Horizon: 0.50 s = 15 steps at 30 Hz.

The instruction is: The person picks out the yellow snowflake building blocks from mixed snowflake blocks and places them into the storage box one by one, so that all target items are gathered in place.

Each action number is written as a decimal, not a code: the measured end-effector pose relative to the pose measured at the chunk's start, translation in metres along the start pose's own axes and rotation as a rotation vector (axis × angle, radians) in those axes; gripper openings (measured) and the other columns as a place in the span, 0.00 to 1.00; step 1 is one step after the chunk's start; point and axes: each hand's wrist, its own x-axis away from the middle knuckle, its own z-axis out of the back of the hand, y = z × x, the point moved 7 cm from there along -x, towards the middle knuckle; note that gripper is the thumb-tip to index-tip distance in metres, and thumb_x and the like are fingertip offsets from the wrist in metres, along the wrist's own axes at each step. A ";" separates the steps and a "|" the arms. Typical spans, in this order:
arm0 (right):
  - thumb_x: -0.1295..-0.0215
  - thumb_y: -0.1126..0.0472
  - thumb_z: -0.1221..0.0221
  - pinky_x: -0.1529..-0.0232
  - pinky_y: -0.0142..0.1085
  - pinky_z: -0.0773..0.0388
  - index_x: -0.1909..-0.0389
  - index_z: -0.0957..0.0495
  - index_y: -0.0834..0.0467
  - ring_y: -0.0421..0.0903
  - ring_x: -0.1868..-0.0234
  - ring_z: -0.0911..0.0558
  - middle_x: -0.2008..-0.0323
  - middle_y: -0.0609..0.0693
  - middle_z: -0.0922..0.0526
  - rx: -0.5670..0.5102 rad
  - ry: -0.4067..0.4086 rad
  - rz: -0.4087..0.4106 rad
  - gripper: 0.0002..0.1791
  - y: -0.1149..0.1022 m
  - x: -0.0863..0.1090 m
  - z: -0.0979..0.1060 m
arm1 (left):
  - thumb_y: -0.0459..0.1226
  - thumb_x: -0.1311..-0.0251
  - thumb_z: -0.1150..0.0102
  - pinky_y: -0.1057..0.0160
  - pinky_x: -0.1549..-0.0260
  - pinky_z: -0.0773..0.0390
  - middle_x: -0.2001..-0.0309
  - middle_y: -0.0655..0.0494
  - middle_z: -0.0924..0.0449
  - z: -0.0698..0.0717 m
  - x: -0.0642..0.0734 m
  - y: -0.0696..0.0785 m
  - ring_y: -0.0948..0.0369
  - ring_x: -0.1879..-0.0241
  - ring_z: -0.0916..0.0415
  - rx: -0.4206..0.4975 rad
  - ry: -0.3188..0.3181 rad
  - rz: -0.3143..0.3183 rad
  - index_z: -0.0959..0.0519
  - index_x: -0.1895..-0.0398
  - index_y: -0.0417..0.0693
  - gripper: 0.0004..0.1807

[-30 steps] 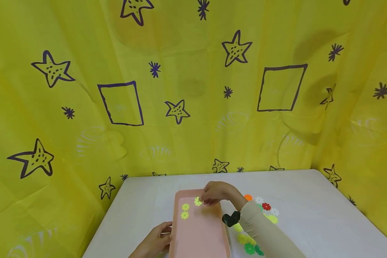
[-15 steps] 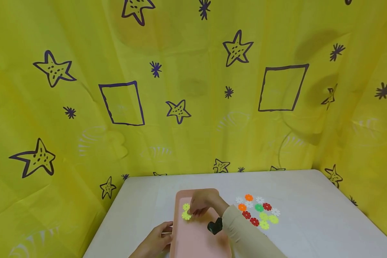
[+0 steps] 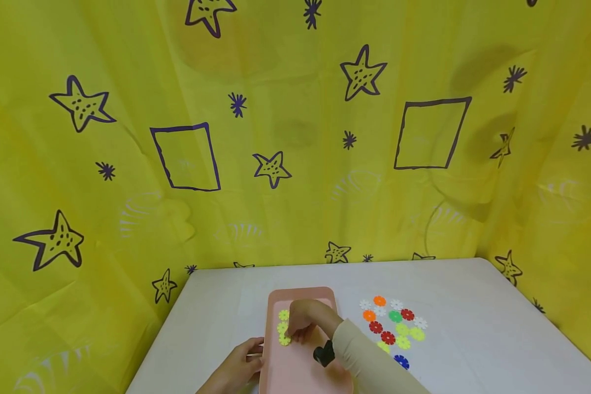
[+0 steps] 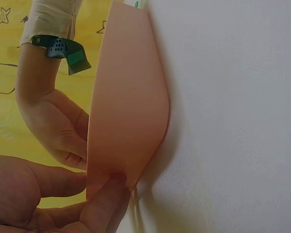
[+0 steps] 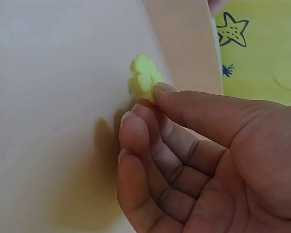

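A pink tray (image 3: pixel 302 377) lies lengthwise on the white table. Down its left side runs a short column of yellow flower-shaped discs (image 3: pixel 283 315). My right hand (image 3: pixel 306 320) is over the tray, its thumb and forefinger pinching a yellow flower-shaped disc (image 5: pixel 146 73) at the near end of that column. In the right wrist view the disc is tilted up, close to the tray's floor, and the other fingers are curled. My left hand (image 3: pixel 238 364) grips the tray's left side; in the left wrist view its thumb is at the rim and its fingers press the outer wall (image 4: pixel 123 87).
To the right of the tray, loose flower-shaped discs in orange, white, red, green, yellow and blue (image 3: pixel 401 361) lie scattered on the table (image 3: pixel 473 317). A yellow curtain (image 3: pixel 295 219) with stars printed on it hangs behind and at both sides.
My right hand has moved from the tray's far part leftward and nearer, bringing the yellow disc to the near end of the column. My left hand has stayed at the tray's side.
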 end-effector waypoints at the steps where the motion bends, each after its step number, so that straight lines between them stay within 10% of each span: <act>1: 0.35 0.62 0.28 0.71 0.33 0.14 0.84 0.17 0.63 0.40 0.84 0.22 0.86 0.48 0.21 0.002 0.002 -0.004 0.18 0.000 0.000 -0.001 | 0.24 0.27 0.52 0.41 0.46 0.15 0.40 0.22 0.28 0.000 0.000 0.000 0.38 0.41 0.21 -0.005 0.001 0.004 0.43 0.30 0.14 0.27; 15: 0.36 0.61 0.27 0.79 0.28 0.21 0.85 0.18 0.61 0.40 0.86 0.25 0.88 0.48 0.23 0.027 0.047 0.000 0.19 -0.004 0.004 -0.005 | 0.26 0.28 0.49 0.46 0.47 0.13 0.41 0.28 0.25 0.002 0.000 -0.003 0.46 0.43 0.19 0.015 -0.035 -0.030 0.43 0.30 0.14 0.30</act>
